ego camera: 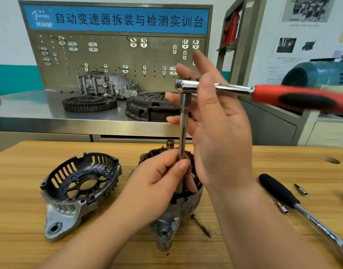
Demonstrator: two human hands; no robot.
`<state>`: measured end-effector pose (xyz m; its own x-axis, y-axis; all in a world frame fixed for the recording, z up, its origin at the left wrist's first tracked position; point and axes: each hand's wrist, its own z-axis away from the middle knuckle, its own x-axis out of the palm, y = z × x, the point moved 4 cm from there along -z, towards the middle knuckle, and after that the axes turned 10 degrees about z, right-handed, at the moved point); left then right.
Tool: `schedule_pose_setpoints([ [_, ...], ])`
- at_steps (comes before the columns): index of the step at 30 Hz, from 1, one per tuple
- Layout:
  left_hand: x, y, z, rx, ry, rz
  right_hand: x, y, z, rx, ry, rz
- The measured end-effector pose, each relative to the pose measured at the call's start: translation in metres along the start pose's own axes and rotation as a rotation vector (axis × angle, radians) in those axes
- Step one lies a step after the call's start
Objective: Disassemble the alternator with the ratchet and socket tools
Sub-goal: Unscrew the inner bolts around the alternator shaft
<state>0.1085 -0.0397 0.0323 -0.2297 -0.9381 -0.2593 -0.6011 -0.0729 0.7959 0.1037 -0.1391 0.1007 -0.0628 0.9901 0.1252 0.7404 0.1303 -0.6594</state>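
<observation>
The alternator body point(166, 220) stands on the wooden table with its copper windings facing up. Its removed end cover point(79, 183) lies to the left. A chrome extension bar point(183, 123) rises upright from the alternator to the head of a red-handled ratchet point(283, 96), whose handle points right and is blurred. My left hand point(157, 181) grips the lower part of the bar just above the windings. My right hand point(221, 133) is by the ratchet head, fingers straight and spread, thumb lying against the head.
A black-handled ratchet point(279, 193), two small bits point(301, 189) and a long bolt point(201, 225) lie on the table at the right. Behind stands a steel bench with a flywheel point(89, 102), a clutch cover point(147, 107) and a pegboard point(118, 55).
</observation>
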Motion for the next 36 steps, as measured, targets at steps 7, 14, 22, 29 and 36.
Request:
schedule_pose_setpoints([
  [7, 0.002, -0.002, 0.001, 0.028, 0.014, 0.036, 0.007, -0.011, 0.002, -0.106, -0.076, 0.091],
  [14, 0.003, -0.001, 0.001, 0.058, -0.044, 0.049, 0.011, 0.006, 0.002, 0.286, -0.171, -0.254],
  [22, 0.005, -0.009, 0.002, 0.006, 0.026, 0.002, 0.010, -0.010, 0.012, -0.203, 0.012, 0.137],
  [29, 0.003, -0.005, 0.003, 0.023, -0.003, 0.081, 0.012, 0.000, 0.005, 0.106, -0.106, -0.212],
  [36, 0.001, -0.002, 0.000, 0.047, -0.049, 0.050, 0.011, 0.004, 0.005, 0.191, -0.125, -0.193],
])
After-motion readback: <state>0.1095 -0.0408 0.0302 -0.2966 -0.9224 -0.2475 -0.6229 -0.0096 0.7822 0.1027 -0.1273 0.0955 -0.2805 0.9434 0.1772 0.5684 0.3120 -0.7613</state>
